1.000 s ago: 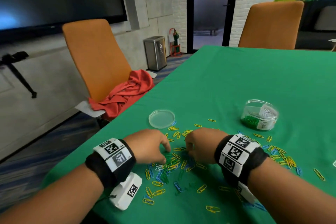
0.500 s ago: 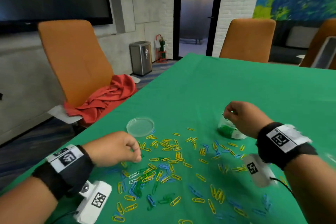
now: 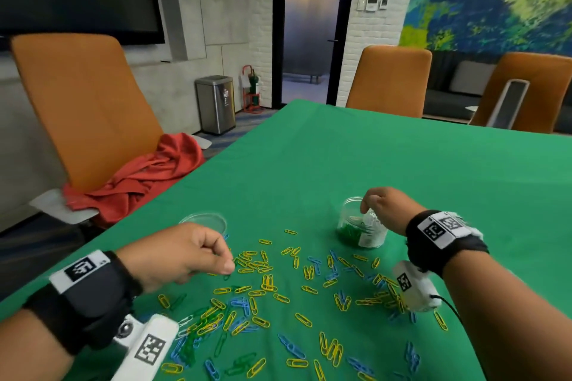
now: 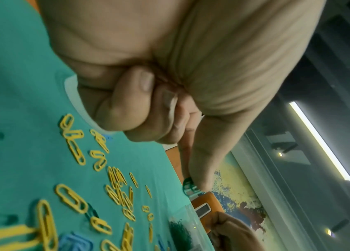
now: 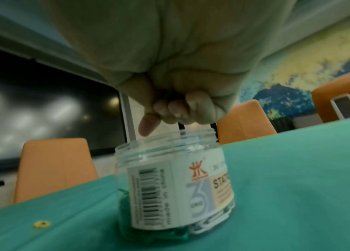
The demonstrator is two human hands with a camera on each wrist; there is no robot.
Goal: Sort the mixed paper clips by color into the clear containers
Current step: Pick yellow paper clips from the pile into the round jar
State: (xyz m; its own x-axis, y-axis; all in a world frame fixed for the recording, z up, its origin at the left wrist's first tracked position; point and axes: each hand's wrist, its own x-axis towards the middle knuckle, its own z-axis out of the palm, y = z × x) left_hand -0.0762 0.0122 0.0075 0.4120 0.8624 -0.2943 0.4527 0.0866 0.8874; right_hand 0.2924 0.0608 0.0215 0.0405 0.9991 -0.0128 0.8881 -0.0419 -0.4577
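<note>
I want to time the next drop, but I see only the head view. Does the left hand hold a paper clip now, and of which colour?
Observer: Yes. In the left wrist view the left hand pinches a green wire paper clip between thumb and forefinger.
Operator: And the right hand, over the clear plastic jar?
Observer: In the right wrist view its fingers are curled just above the jar's open threaded mouth. A trace of green shows between them, but it is too blurred to call a clip.
Operator: Can you read the jar's label?
Observer: Partly: a barcode and "made in China".
</note>
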